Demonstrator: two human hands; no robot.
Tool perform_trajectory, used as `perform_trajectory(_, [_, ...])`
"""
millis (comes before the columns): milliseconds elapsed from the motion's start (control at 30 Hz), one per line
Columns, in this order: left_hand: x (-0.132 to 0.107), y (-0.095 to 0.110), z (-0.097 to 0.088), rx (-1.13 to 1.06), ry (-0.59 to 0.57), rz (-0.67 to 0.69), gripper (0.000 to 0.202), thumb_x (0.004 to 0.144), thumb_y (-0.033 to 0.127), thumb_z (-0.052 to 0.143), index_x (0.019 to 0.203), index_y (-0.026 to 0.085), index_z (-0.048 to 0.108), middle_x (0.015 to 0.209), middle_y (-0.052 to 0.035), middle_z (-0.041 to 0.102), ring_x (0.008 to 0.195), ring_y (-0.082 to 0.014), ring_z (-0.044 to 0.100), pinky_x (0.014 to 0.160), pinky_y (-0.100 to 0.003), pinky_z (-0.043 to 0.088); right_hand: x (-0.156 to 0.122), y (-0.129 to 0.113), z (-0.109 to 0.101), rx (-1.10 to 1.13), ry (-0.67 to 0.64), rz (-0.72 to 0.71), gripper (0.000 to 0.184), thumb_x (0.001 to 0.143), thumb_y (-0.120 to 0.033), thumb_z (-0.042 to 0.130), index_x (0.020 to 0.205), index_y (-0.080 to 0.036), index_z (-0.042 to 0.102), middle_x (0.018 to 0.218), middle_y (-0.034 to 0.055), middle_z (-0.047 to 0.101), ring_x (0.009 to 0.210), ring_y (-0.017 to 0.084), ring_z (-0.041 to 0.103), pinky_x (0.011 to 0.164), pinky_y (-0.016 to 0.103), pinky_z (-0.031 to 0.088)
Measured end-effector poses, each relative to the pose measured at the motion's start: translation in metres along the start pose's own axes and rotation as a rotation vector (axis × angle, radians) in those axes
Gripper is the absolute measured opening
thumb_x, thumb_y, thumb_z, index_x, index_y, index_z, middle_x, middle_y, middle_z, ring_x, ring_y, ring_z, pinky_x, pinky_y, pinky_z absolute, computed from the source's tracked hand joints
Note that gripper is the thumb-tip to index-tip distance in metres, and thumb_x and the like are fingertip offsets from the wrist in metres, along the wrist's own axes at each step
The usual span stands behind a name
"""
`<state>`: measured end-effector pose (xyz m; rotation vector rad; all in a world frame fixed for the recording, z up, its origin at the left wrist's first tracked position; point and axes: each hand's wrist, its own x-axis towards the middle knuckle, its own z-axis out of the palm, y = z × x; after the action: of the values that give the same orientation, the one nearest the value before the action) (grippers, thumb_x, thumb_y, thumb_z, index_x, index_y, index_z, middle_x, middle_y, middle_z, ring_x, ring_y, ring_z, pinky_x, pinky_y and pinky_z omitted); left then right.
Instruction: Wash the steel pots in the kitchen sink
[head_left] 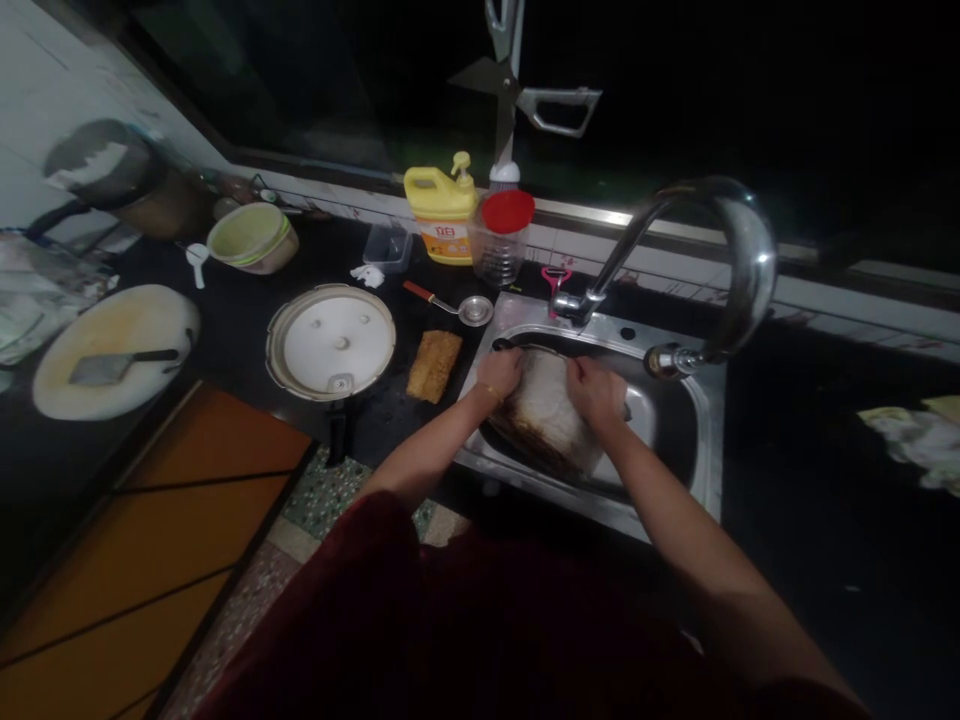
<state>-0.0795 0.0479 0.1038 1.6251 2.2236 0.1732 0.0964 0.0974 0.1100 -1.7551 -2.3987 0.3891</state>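
Note:
A metal pot (551, 400) with brown scorch marks lies tilted in the sink (686, 430), its outer side facing me. My left hand (501, 372) is closed on the pot's left rim, next to a small black handle part. On the opposite side my right hand (595, 390) grips the rim with curled fingers. The pot's inside is hidden from me. Over the sink's right half arches a chrome faucet (742, 270), its spout apart from the pot. A pressure cooker lid (307, 340) rests underside up on the counter to the left.
Between lid and sink lie a brown scrubbing pad (435, 365) and a skimmer ladle (474, 311). Behind them stand a yellow detergent jug (442, 225) and a clear container with a red top (507, 212). Stacked bowls (255, 238) and a cleaver on a white board (112, 395) are farther left.

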Motion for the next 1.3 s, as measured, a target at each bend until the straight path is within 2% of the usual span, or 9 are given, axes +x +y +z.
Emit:
perform_trajectory(100, [0.001, 0.002, 0.000, 0.016, -0.009, -0.016, 0.036, 0.094, 0.028, 0.042, 0.121, 0.022, 0.065, 0.109, -0.0110, 0.070, 0.104, -0.0248, 0.065, 0.088, -0.033, 0.047, 0.001, 0.001, 0.000, -0.006, -0.003, 0.026, 0.038, 0.098, -0.038, 0.037, 0.101, -0.018, 0.070, 0.093, 0.0095, 0.071, 0.081, 0.018, 0.060, 0.064, 0.029, 0.028])
perform_trajectory(267, [-0.004, -0.003, -0.001, 0.032, -0.054, -0.017, 0.036, 0.094, 0.028, 0.042, 0.120, 0.025, 0.066, 0.109, -0.0083, 0.071, 0.102, -0.0226, 0.065, 0.086, -0.031, 0.048, 0.001, 0.002, -0.002, -0.022, -0.033, -0.009, 0.039, 0.098, -0.040, 0.038, 0.101, -0.020, 0.071, 0.095, 0.0085, 0.072, 0.081, 0.019, 0.061, 0.064, 0.029, 0.028])
perform_trajectory(433, [0.011, 0.005, -0.002, 0.056, 0.004, 0.035, 0.036, 0.094, 0.028, 0.040, 0.116, 0.021, 0.068, 0.107, -0.0115, 0.071, 0.103, -0.0245, 0.065, 0.086, -0.034, 0.048, 0.002, 0.003, 0.000, -0.035, -0.013, -0.027, 0.038, 0.098, -0.039, 0.038, 0.102, -0.020, 0.070, 0.095, 0.0074, 0.072, 0.078, 0.017, 0.061, 0.062, 0.029, 0.025])
perform_trajectory(633, [-0.014, -0.014, 0.003, 0.083, -0.078, -0.034, 0.035, 0.095, 0.030, 0.041, 0.116, 0.025, 0.068, 0.108, -0.0080, 0.072, 0.102, -0.0223, 0.067, 0.086, -0.031, 0.050, 0.002, 0.004, 0.003, -0.028, 0.020, -0.028, 0.036, 0.098, -0.037, 0.040, 0.101, -0.019, 0.071, 0.092, 0.0075, 0.071, 0.073, 0.015, 0.058, 0.061, 0.029, 0.022])
perform_trajectory(767, [0.001, 0.000, 0.003, 0.040, 0.008, 0.041, 0.035, 0.096, 0.033, 0.039, 0.117, 0.025, 0.066, 0.108, -0.0075, 0.072, 0.102, -0.0221, 0.067, 0.087, -0.033, 0.050, 0.002, 0.007, 0.006, -0.027, 0.062, -0.051, 0.035, 0.097, -0.037, 0.042, 0.098, -0.019, 0.072, 0.088, 0.0064, 0.071, 0.070, 0.014, 0.054, 0.061, 0.029, 0.020])
perform_trajectory(867, [0.015, 0.010, 0.002, 0.035, 0.037, 0.011, 0.036, 0.096, 0.031, 0.038, 0.116, 0.023, 0.067, 0.107, -0.0100, 0.072, 0.101, -0.0245, 0.067, 0.085, -0.035, 0.051, 0.002, 0.008, 0.008, -0.035, 0.085, -0.048, 0.035, 0.097, -0.037, 0.042, 0.098, -0.019, 0.072, 0.085, 0.0060, 0.070, 0.068, 0.013, 0.053, 0.061, 0.029, 0.019])
perform_trajectory(1067, [-0.008, -0.008, 0.001, 0.024, -0.036, 0.015, 0.035, 0.095, 0.032, 0.041, 0.119, 0.027, 0.066, 0.109, -0.0072, 0.072, 0.104, -0.0222, 0.066, 0.088, -0.032, 0.051, 0.002, 0.009, 0.009, -0.034, 0.083, -0.045, 0.035, 0.096, -0.039, 0.043, 0.096, -0.020, 0.072, 0.085, 0.0052, 0.070, 0.067, 0.013, 0.051, 0.061, 0.029, 0.019])
perform_trajectory(1133, [-0.006, -0.004, -0.004, 0.030, -0.057, 0.028, 0.034, 0.094, 0.030, 0.042, 0.116, 0.025, 0.068, 0.109, -0.0082, 0.072, 0.105, -0.0225, 0.066, 0.088, -0.032, 0.051, 0.003, 0.009, 0.010, -0.032, 0.078, -0.038, 0.034, 0.096, -0.038, 0.044, 0.096, -0.020, 0.072, 0.085, 0.0050, 0.069, 0.067, 0.013, 0.051, 0.061, 0.029, 0.019])
perform_trajectory(1300, [0.021, 0.019, -0.008, 0.017, -0.021, 0.015, 0.034, 0.093, 0.023, 0.040, 0.109, 0.014, 0.069, 0.107, -0.0150, 0.071, 0.103, -0.0248, 0.067, 0.088, -0.035, 0.051, 0.003, 0.009, 0.010, -0.060, 0.111, 0.000, 0.035, 0.097, -0.037, 0.043, 0.097, -0.018, 0.072, 0.077, 0.0051, 0.066, 0.063, 0.013, 0.048, 0.061, 0.029, 0.017])
